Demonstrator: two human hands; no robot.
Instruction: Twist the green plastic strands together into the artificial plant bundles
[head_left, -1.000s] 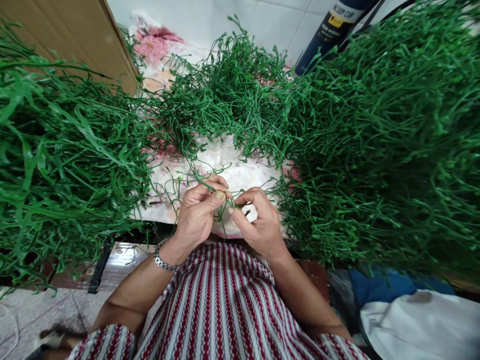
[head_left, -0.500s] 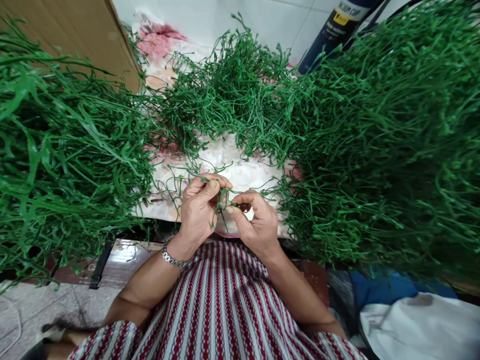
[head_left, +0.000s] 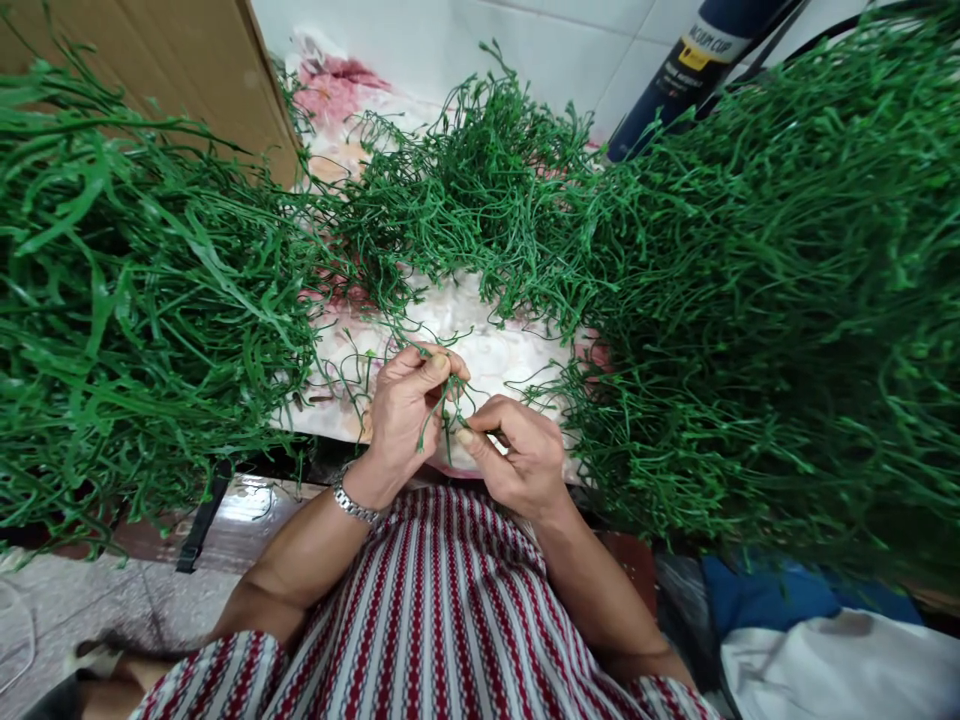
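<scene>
In the head view, my left hand pinches a thin, branched green stem between thumb and fingers; its strands hang down over the gap between my hands. My right hand sits just to the right and slightly lower. Its thumb and forefinger are closed on the end of one strand of the same stem. Loose stems lie on the pale, pink-patterned table cover right beyond my hands. A metal watch is on my left wrist.
Large heaps of green stems rise at the left and right, with a smaller pile at the back. A cardboard box stands back left. A dark blue tube leans back right. White cloth lies lower right.
My right hand has drawn slightly down. A small dark patch seen between its fingers earlier no longer shows. The left hand keeps its pinch on the stem. The whole view has shifted a little.
</scene>
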